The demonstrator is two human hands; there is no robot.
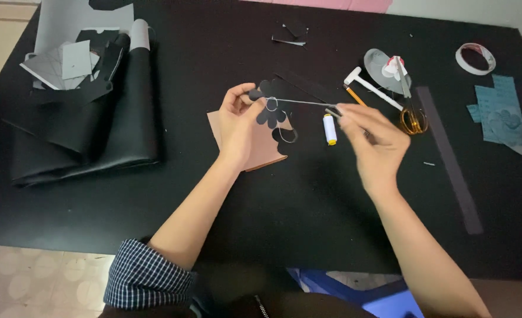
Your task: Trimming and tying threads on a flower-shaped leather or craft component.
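The left hand (237, 121) is pinching a black flower-shaped cutout (271, 112) between thumb and fingers, above a tan leather piece (261, 150) lying on the black counter (273, 212). The right hand (376, 144), at three o'clock from it, is closing its fingertips on what is probably a needle, drawing a pale thread (302, 102) taut from the flower. A white thread spool (330, 129) is lying between the hands; folded black leather (84, 129) is sitting at nine o'clock.

Right hand (374, 141) motion-blurred, fingertip grip unclear, brown sheet (264, 147) partly hidden behind left hand (237, 121)
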